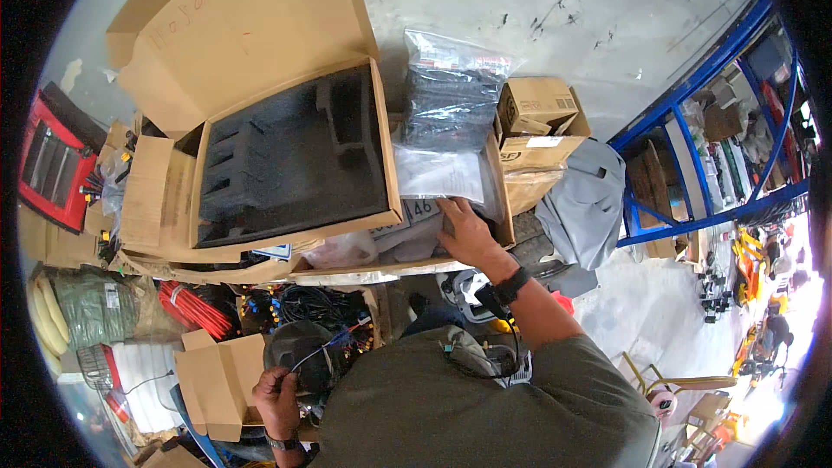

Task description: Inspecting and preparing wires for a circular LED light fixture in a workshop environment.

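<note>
Right hand (464, 230) lies flat, fingers spread, on bagged goods inside the long cardboard box (498, 199). Left hand (276, 399) pinches thin black cable (325, 347) low. Best lift bags singly, keeping cable slack.

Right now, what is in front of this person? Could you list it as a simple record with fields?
Setting: concrete floor crowded with cardboard boxes
Right hand: reaching into an open box, resting on bagged items
Left hand: low by the body, pinching a thin dark cable
Big box: open, lined with black cut foam
Clear bag: holds dark parts, standing beyond the right hand
Small carton: beside the bag
Far right: blue shelving
</note>
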Demonstrator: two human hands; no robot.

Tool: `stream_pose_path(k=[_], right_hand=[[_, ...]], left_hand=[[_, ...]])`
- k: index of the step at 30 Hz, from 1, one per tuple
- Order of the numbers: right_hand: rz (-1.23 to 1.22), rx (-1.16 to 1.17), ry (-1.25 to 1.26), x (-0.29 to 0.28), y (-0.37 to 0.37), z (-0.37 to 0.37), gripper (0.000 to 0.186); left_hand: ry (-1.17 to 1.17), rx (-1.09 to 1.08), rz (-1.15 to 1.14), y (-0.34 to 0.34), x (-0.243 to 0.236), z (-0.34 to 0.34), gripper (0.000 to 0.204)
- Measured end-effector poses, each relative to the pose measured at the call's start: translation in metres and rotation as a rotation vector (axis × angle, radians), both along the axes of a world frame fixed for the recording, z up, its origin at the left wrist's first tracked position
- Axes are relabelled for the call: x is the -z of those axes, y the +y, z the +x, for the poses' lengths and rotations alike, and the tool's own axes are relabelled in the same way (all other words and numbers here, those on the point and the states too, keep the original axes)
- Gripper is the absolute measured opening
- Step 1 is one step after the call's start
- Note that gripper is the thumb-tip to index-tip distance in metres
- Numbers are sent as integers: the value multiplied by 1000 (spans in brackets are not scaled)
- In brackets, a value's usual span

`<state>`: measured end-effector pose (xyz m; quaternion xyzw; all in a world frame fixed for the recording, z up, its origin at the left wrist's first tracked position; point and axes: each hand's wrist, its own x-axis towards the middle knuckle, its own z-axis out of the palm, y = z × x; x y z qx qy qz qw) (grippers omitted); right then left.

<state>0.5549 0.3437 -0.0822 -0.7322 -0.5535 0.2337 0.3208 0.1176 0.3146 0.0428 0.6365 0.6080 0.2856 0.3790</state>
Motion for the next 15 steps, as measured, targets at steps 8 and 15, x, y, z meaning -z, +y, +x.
stream_pose_path(k=[8,15], right_hand=[[26,60,-17,-15,1,-4,75],[75,62,11,-10,0,-1,77]], left_hand=[[183,139,47,9,-17,17,5],[179,164,98,9,-13,12,3]])
